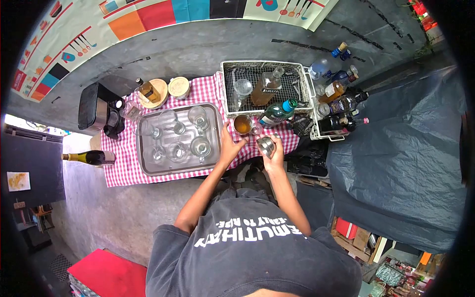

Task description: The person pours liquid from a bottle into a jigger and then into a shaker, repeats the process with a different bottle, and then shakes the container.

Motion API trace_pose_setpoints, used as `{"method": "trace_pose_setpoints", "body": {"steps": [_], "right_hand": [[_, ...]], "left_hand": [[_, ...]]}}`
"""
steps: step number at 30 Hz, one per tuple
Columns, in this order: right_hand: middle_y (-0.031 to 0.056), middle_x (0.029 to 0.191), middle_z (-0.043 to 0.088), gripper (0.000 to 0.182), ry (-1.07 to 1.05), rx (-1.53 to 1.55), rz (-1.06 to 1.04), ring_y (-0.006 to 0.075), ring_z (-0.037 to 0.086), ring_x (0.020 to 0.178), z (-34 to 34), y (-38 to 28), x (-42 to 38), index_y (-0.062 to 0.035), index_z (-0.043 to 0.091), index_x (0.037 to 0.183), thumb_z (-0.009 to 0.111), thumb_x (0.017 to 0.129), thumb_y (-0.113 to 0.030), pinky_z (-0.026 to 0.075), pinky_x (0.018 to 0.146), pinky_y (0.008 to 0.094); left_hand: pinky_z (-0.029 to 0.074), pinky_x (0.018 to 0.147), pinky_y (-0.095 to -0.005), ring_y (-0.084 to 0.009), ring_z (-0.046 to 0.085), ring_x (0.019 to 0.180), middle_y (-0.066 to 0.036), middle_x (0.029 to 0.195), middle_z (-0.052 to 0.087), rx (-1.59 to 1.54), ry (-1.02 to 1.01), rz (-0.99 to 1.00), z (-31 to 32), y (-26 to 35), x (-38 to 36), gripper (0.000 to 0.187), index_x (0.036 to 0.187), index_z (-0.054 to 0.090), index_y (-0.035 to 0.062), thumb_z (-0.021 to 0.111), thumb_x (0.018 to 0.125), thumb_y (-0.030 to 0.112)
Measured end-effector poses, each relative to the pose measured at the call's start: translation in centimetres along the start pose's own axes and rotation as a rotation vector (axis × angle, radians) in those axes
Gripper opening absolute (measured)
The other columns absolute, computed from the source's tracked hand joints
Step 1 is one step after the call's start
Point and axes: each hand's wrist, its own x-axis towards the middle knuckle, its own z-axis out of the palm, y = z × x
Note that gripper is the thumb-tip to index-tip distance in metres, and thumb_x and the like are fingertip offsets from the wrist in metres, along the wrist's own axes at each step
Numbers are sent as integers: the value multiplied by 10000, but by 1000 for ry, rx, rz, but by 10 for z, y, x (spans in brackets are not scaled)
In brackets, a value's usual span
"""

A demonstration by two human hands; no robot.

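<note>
The right hand (275, 154) grips a steel cup (266, 145); the left hand (229, 147) rests flat beside the tray (146, 169).

Bottle labels (341, 105) too small to read; metal cup (266, 145) partly hidden by right hand (274, 156)

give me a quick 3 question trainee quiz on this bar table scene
1. True or false: the right hand holds a small shiny steel cup.
2. What does the left hand rest beside? A. grey metal tray of clear glasses B. white wire basket C. black box
3. Fill in: the dark wine bottle lies on its ____ left of the red-checked cloth.

Key: 1 true; 2 A; 3 side.
</note>
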Motion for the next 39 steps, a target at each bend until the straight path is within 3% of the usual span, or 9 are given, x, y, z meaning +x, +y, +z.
{"method": "trace_pose_setpoints", "body": {"steps": [4,8,17,23,32,39], "right_hand": [[123,918,685,202,-9,-8,-16,273,686,894,-2,-2,2,-34,605,952,615,885,-224,570,755,373],[122,920,680,186,1,41,27,289,681,903,-7,-4,7,-46,595,943,628,876,-216,568,768,406],[115,988,659,148,-12,190,127,286,645,996,-17,-7,8,-79,571,951,599,878,-205,526,890,444],[122,1066,661,136,-10,180,154,291,628,1062,-18,-2,12,-88,572,950,590,888,-208,512,924,465],[122,1053,651,163,-116,271,162,294,625,1055,-17,-2,11,-88,576,1008,595,925,-227,499,942,477],[113,1059,608,203,-220,150,175,285,585,1090,-22,2,10,-90,559,1004,600,931,-275,451,995,499]], "left_hand": [[279,1112,-431,-389,353,1319,-271,1397,351,65,-25,18,17,-16,3,997,1422,210,-54,812,690,255],[324,1076,-417,-360,411,1269,-240,1323,429,1,30,20,20,-25,14,930,1370,301,-38,831,676,281],[357,1055,-402,-341,463,1232,-217,1289,468,-92,-52,75,30,-41,24,940,1356,323,-41,853,656,293],[369,1061,-386,-297,495,1240,-181,1297,516,-137,-68,92,31,-53,30,873,1368,385,-27,807,624,150],[388,1038,-387,-306,512,1216,-189,1288,521,-159,-67,49,24,-48,23,810,1350,412,-10,813,672,178],[401,999,-393,-320,499,1176,-177,1239,488,-88,25,84,13,-31,4,776,1334,400,-7,812,703,178]]}}
